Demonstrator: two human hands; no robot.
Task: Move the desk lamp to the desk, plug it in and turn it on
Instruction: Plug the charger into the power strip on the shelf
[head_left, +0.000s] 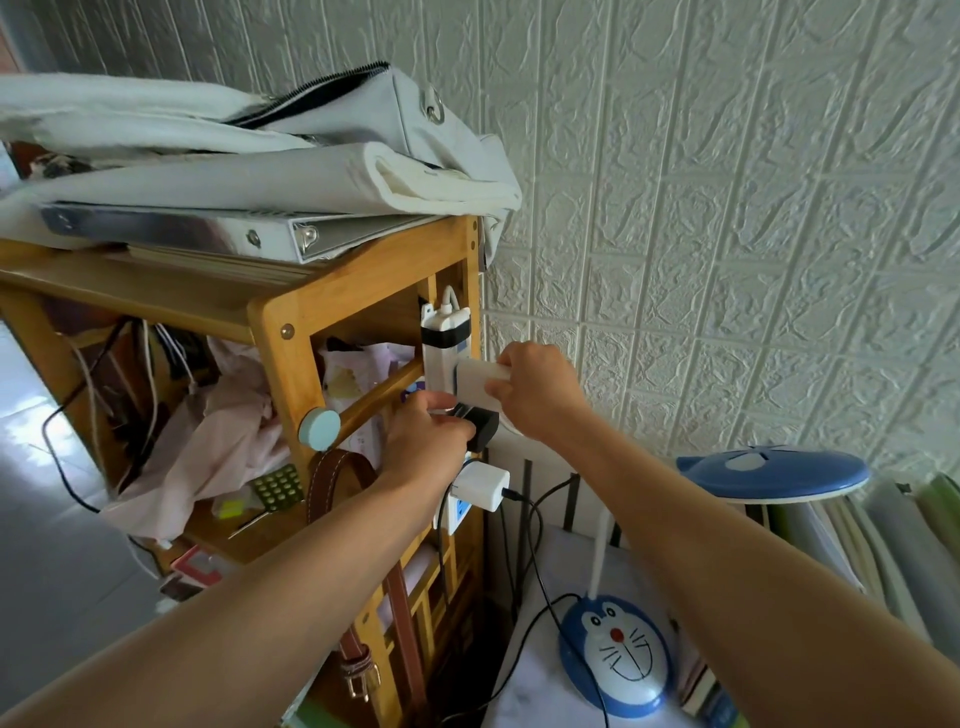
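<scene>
With the desk lamp (618, 649) already on the desk (545, 691) at five o'clock, her right hand (540, 395) pinches a white adapter (480, 382) against the power strip (441, 364) while the left hand (428, 436) grips a black plug (480, 428), which a careless shove could knock loose.

A single head-worn view, wide-angle, so straight lines bow toward the edges; it looks forward and down, from above and behind both forearms, which enter from the bottom corners and meet near the centre; it stands close to the wooden shelf (363, 291) at left and centre, whose top lies about level with the lens; the textured wall (727, 208) fills the upper right; the desk (540, 675) sits low at the bottom right, seen steeply from above.
</scene>
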